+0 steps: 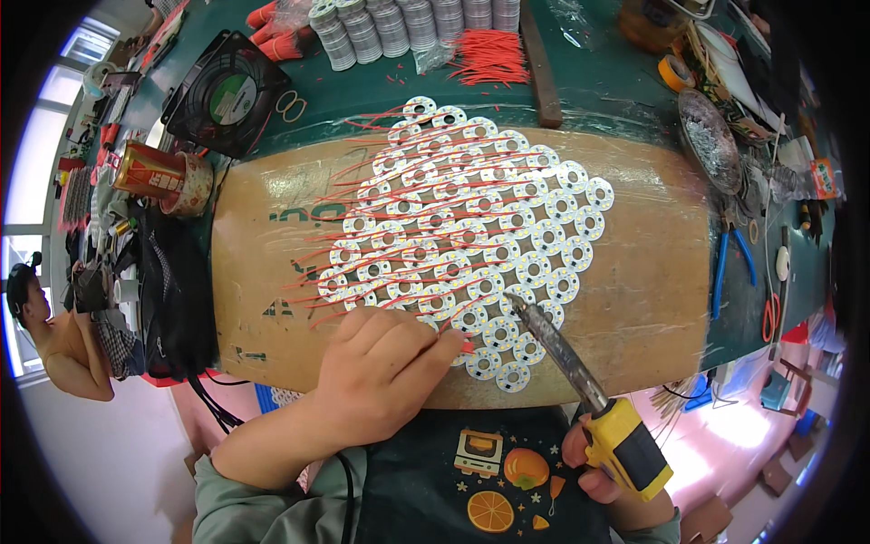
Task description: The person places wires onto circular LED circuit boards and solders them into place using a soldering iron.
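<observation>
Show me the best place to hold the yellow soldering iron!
Probably its chunky yellow-and-black handle, coming from the lower right, where the right hand grips it: the long metal shaft points up and left, away from there, and could be hot.

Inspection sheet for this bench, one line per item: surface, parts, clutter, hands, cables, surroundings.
Surface: brown board, marked, on green table.
Parts: white discs in close rows on the board; red wires piled behind, others across many discs.
Clutter: fan, red can left; tape, bowl, pliers right.
Left hand: at the discs' near edge; grip unclear.
Right hand: holds soldering iron, tip over discs; contact unclear.
Cables: black cables beside left forearm.
Surroundings: another person at far left; windows.
</observation>
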### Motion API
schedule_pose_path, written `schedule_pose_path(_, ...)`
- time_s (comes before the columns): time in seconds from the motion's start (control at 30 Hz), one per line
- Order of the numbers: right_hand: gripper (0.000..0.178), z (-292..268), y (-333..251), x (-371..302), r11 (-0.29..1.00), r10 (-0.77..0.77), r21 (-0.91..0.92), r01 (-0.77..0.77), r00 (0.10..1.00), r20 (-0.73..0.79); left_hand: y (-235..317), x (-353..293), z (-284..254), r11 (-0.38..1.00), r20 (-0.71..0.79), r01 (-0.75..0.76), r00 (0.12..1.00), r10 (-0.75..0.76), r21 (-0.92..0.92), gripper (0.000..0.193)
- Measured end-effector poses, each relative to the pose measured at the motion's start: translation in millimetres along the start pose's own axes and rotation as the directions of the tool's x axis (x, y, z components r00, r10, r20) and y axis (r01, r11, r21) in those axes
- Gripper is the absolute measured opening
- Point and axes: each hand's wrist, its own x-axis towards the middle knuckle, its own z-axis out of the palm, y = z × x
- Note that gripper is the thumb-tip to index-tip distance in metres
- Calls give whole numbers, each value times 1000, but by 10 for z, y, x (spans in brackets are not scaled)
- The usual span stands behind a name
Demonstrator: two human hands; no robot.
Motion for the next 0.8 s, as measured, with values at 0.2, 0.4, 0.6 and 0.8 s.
schedule_pose_path(0.2, 43, 120, 64, -154, 998, 45, 54, -42, 997, -55, 4, -31, 59, 997, -48, 39, 998, -42, -62, 38)
schedule_pose_path(0.4, 66, 69, 42, -60, 989, -16, -146, 34, 993, 118, -5, 60, -71, 999, -32, 42, 999, -43, -12, 36)
schedule_pose_path(0.6, 49, 122, 99, -43, 976, -31, -214, 39, 999, 39, -66, 59, 71, 998, -34, 49, 998, -50, -44, 36)
schedule_pose_path(0.8, 50, 115, 122, -1, 975, 17, -222, 2, 996, 85, -93, 44, 125, 996, -48, 57, 997, -60, -64, 36)
